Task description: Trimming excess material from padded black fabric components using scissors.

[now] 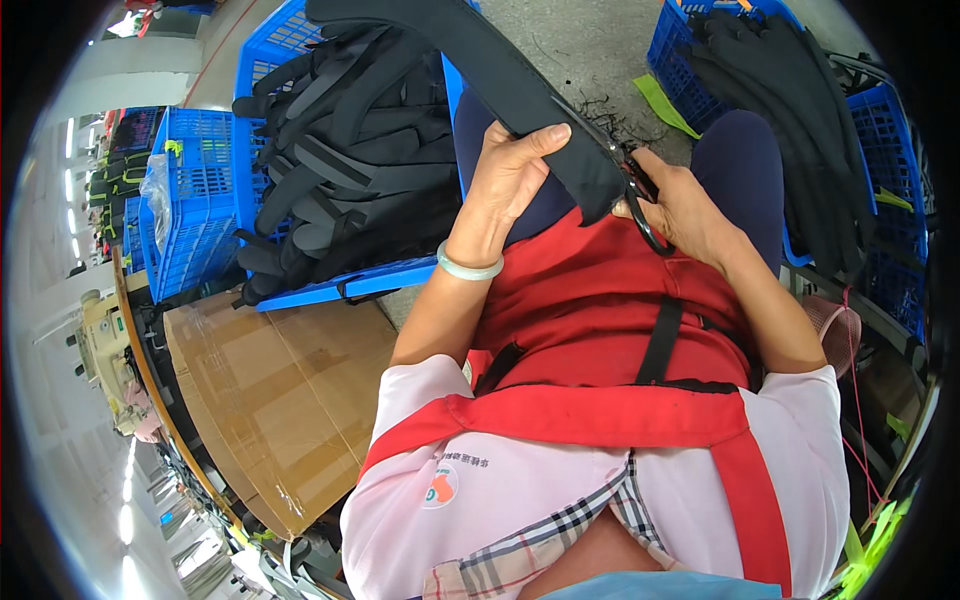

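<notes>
A long black padded strap [470,70], slightly curved and looking like soft fabric or foam, slants across the space above my lap. My left hand [508,172] grips it by the edge, thumb on top, fingers behind. At the strap's lower end, my right hand [690,208] is closed round the handles of black-handled scissors [650,236]. Their blades lie along the strap's right edge and are partly hidden, so I cannot tell whether they are cutting.
A blue crate [330,292] heaped with similar black pieces [350,150] stands at my left. Beside it are another blue crate [195,215] and a cardboard box [280,390]. At right, black pieces [790,110] overhang blue crates [680,50]. Dark scraps [605,112] litter the floor.
</notes>
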Available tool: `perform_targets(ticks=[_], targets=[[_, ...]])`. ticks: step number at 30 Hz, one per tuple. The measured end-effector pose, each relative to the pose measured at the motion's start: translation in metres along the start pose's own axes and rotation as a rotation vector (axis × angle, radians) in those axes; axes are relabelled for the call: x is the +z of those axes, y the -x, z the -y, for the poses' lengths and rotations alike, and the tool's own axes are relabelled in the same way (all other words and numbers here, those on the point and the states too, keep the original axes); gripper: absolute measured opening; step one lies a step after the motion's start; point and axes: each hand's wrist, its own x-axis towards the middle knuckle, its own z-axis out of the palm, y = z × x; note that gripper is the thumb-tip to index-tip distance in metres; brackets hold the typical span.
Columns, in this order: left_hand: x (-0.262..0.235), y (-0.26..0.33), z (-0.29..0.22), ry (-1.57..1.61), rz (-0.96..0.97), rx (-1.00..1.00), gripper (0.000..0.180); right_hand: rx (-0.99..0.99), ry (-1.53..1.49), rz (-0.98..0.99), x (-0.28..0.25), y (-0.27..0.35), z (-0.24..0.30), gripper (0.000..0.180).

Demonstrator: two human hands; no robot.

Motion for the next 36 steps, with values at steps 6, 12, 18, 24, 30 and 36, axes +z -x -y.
perform_targets(ticks=[6, 12, 18, 24, 30, 36], targets=[[0.0, 0.002, 0.001, 0.0, 0.006, 0.006, 0.017, -0.089, -0.091, -0.071, 0.005, -0.002, -0.015, 0.046], [0.006, 0.002, -0.002, 0.038, -0.024, 0.031, 0.015, 0.017, -0.003, -0.043, -0.007, -0.003, -0.007, 0.049], [-0.007, -0.002, -0.004, 0.072, 0.037, -0.021, 0.012, -0.089, -0.027, -0.016, -0.004, -0.004, -0.007, 0.058], [-0.006, 0.0, -0.004, 0.062, 0.023, -0.039, 0.013, -0.144, 0.033, 0.004, -0.004, -0.01, 0.003, 0.058], [-0.005, -0.002, -0.002, 0.058, 0.056, -0.013, 0.012, -0.076, -0.051, -0.02, 0.004, -0.011, -0.006, 0.05], [-0.007, -0.003, -0.01, 0.126, -0.009, 0.025, 0.014, -0.062, 0.002, -0.016, -0.004, -0.01, -0.007, 0.041]])
